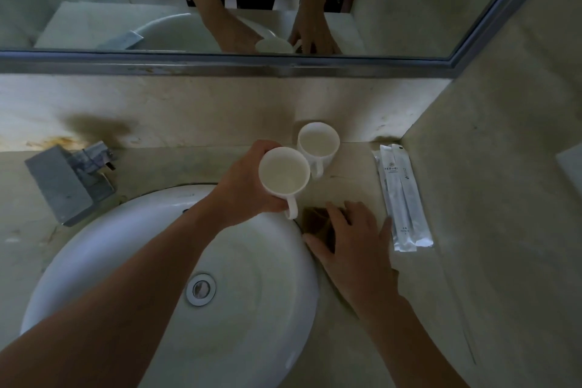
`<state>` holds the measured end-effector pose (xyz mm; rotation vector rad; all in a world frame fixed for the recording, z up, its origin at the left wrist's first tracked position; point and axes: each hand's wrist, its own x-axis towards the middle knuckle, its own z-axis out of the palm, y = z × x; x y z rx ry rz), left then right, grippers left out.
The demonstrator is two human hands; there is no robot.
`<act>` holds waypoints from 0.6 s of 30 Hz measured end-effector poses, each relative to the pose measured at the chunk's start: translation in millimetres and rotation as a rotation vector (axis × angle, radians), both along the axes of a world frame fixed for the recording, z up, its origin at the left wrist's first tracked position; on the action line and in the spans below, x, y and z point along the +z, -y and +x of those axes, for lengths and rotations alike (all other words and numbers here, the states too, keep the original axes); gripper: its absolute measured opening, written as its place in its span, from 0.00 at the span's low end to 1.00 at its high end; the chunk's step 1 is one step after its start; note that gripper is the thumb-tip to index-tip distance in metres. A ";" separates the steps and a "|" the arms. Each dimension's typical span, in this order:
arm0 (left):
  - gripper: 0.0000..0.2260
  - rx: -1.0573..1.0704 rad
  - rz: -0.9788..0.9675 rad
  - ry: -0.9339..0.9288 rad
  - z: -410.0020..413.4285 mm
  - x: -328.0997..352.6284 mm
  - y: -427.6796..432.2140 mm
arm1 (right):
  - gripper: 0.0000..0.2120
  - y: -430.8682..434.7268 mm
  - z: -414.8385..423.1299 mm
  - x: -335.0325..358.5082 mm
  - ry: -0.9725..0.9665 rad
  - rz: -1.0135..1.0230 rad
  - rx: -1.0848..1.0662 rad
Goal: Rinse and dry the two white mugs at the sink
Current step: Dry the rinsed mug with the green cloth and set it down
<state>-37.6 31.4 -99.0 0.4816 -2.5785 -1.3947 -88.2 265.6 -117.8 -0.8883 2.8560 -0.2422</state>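
Gripping the near mug (284, 171) upright past the basin's (94, 230) right rim, the left hand (248, 186) curls round its wall. The far mug (318, 142) stands just behind on the counter (356, 179). The right hand (356, 242) lies spread-fingered on a brown cloth (315, 220). Drying seems next: the cloth needs lifting to the mug.

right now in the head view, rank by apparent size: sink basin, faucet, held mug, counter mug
1. sink basin
2. faucet
3. held mug and counter mug: the held one looks slightly bigger, but it is nearer the camera, so unranked
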 end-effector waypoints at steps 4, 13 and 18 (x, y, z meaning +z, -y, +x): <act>0.44 0.015 0.014 0.014 -5.2 -5.8 8.1 | 0.15 31.1 -0.3 18.7 0.274 -0.544 -0.051; 0.45 0.054 -0.039 0.068 -13.4 -19.6 35.5 | 0.08 75.2 -9.6 21.6 0.709 -0.632 -0.167; 0.46 0.036 -0.088 0.066 -24.8 -25.8 41.4 | 0.10 94.0 -12.1 2.9 0.614 -0.633 -0.184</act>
